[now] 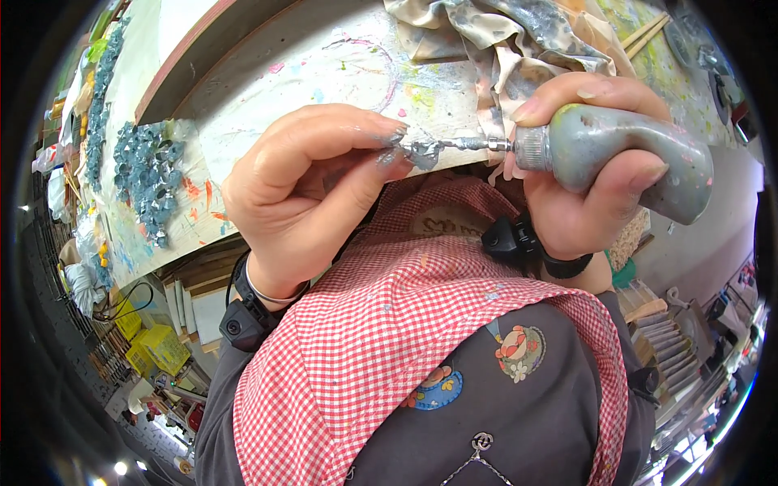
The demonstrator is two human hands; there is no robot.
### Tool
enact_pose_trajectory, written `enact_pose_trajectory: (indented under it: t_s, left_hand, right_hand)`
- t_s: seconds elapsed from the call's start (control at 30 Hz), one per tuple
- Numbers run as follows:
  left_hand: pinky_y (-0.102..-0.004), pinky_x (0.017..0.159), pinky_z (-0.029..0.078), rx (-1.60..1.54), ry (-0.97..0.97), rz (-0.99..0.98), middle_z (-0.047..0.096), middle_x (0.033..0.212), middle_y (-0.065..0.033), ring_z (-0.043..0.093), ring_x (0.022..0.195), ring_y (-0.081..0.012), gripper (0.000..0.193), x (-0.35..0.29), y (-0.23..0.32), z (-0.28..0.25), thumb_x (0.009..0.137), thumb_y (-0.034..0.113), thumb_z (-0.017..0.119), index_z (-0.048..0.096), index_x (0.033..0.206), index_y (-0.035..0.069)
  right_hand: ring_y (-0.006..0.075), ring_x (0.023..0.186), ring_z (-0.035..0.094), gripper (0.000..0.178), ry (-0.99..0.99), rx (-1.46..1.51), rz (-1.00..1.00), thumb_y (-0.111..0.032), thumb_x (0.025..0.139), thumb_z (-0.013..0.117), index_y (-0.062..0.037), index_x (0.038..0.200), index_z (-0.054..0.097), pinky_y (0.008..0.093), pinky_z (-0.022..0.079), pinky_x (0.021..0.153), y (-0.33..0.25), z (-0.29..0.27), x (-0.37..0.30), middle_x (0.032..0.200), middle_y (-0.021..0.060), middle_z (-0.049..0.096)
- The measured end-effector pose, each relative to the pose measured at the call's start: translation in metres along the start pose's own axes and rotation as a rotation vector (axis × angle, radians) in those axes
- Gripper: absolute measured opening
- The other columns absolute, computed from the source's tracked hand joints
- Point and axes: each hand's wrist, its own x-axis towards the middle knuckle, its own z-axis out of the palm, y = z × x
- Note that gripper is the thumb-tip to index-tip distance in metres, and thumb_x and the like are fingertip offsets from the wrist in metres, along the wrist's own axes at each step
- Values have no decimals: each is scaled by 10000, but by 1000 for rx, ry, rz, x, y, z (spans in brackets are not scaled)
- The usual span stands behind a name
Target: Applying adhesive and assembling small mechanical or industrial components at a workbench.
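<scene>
The right hand [577,194] grips a bottle [585,134], contents unclear. The left hand [296,178] pinches a grey piece [424,151] near the table edge [182,241].

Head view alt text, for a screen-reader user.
The person's right hand grips a rounded grey squeeze bottle with a slim metal nozzle; the left hand pinches a small grey-coated piece at its tip. The paint-splattered white tabletop holds clustered blue-grey pieces and a crumpled, stained beige cloth.

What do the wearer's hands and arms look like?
Left hand and right hand ungloved; grey smears on the left fingertips. Dark grey sleeves. Black strapped devices at both wrists, plus a silvery band on the left.
</scene>
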Motion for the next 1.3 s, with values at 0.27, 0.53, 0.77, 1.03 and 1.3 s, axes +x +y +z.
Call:
enact_pose_trajectory:
  t_s: [0.27, 0.53, 0.77, 1.03, 1.3]
  left_hand:
    - [-225, 675, 509, -47, 48, -24, 587, 888, -134, 598, 792, -154, 240, 1, 0, 2, 668, -171, 591, 592, 885, -68]
    - [-234, 682, 516, -60, 31, -15, 578, 908, -137, 599, 790, -160, 237, 1, -1, 1, 681, -174, 580, 583, 898, -76]
    - [-259, 677, 528, -152, 12, -3, 568, 923, -156, 606, 790, -184, 202, 1, -2, 1, 721, -167, 551, 557, 910, -97]
    - [-260, 677, 528, -154, 20, -6, 568, 918, -158, 611, 772, -186, 204, 2, -2, 1, 717, -167, 556, 554, 909, -96]
    - [-259, 686, 516, -154, 50, 49, 575, 905, -161, 590, 837, -186, 218, 6, -2, 2, 695, -191, 536, 560, 883, -83]
  right_hand:
    - [140, 485, 474, 519, -77, -364, 45, -499, 882, 349, -7, 1042, 385, 203, 409, 443, -7, 2, 4, 789, 192, 543]
    - [149, 497, 489, 518, -136, -434, 13, -495, 888, 323, -5, 1044, 377, 209, 423, 440, -8, 1, 6, 799, 192, 534]
    - [163, 508, 504, 517, -24, -265, -33, -496, 885, 326, -3, 1034, 375, 220, 446, 444, -6, 0, 1, 772, 194, 529]
    - [189, 543, 522, 541, -130, -383, -180, -515, 860, 386, 13, 979, 406, 223, 424, 459, -3, -3, 6, 693, 164, 542]
    - [174, 500, 489, 523, 43, -182, -87, -491, 888, 334, 15, 994, 407, 218, 411, 448, -2, -4, -1, 705, 169, 533]
